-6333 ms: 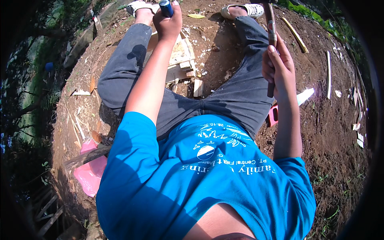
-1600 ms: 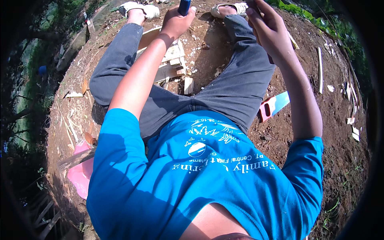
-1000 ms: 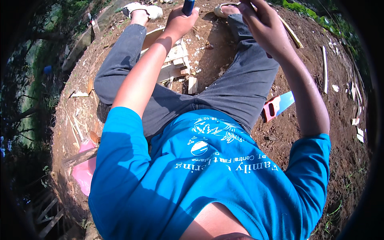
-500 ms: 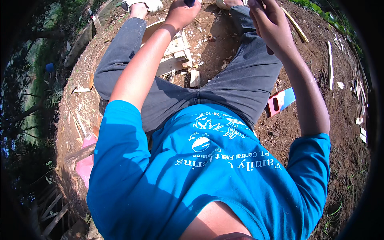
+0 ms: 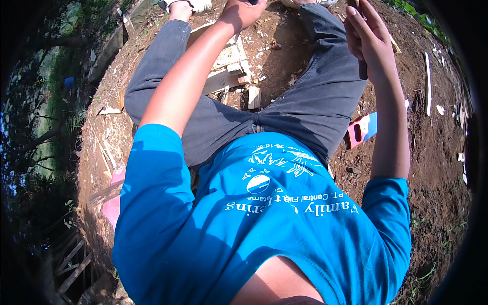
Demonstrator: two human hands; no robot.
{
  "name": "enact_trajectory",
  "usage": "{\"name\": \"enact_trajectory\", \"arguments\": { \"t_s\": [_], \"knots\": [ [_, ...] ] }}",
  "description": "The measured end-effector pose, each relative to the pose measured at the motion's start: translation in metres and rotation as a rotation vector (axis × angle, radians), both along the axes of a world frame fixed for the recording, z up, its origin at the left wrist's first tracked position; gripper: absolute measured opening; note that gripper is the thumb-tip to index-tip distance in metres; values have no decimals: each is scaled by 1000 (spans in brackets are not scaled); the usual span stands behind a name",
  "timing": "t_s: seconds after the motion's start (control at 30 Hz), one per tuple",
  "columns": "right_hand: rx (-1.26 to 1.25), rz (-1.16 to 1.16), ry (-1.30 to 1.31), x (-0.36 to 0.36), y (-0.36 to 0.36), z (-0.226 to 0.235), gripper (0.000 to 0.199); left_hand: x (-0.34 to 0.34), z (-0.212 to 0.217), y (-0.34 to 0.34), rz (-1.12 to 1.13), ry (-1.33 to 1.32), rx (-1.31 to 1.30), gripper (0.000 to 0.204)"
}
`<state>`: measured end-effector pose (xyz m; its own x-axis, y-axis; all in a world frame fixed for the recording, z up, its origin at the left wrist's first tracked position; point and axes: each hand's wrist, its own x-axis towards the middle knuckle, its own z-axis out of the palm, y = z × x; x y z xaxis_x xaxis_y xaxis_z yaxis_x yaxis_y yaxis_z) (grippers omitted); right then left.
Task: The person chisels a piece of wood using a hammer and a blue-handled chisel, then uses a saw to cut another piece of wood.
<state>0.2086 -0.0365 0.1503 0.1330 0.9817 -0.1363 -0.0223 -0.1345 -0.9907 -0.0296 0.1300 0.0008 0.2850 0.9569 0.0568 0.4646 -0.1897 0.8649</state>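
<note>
From my remote place I see that the left hand point(image 5: 243, 14) is near the upper edge of the view. Its fingers are curled around a dark blue handle point(image 5: 252, 2), and only a small end of this handle is visible; the rest is cut off by the edge. The right hand point(image 5: 371, 44) is raised on the other side, well apart from the left one. Its fingers are closed around a dark handle point(image 5: 363, 70), whose lower end comes out below the palm. I cannot tell what is at the upper end of either handle.

Between the legs, which wear dark grey trousers point(image 5: 157, 63), a group of pale wooden pieces point(image 5: 231, 57) lies on the brown ground point(image 5: 432, 188), below the left hand and partly hidden by the left forearm. A small wooden block point(image 5: 254, 97) is just beside this group, nearer to the body. Wood chips point(image 5: 262, 53) are scattered around. To the right of the right leg lies a saw point(image 5: 358, 131) with a red grip, its blade partly hidden behind the right forearm. Farther right is a long pale strip point(image 5: 427, 84). At the left, a piece of wood point(image 5: 105, 193) crosses over a pink sheet point(image 5: 111, 211).
</note>
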Motion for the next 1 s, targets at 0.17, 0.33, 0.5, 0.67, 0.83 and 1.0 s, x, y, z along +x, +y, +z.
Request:
{"name": "enact_trajectory", "arguments": {
  "t_s": [0.17, 0.33, 0.5, 0.67, 0.83, 1.0],
  "knots": [
    [30, -22, 175, 19, -24, -59, 50, 33, -1, 4, -275, 25, 7, 25],
    [-36, -81, 241, 13, -44, -75, 50, 69, -14, -22, -779, 513, -85, 28],
    [5, -113, 247, 13, -57, -74, 50, 40, 5, -22, -735, 374, -69, 34],
    [6, -116, 333, 13, -59, -84, 50, -19, 60, -6, -68, -461, -272, 34],
    [-67, -64, 251, -17, -53, -74, 53, -60, 37, -23, 85, -706, -251, 18],
    [-135, -17, 270, -30, -54, -72, 58, -62, -2, -15, 214, -647, -143, 25]
  ]
}}
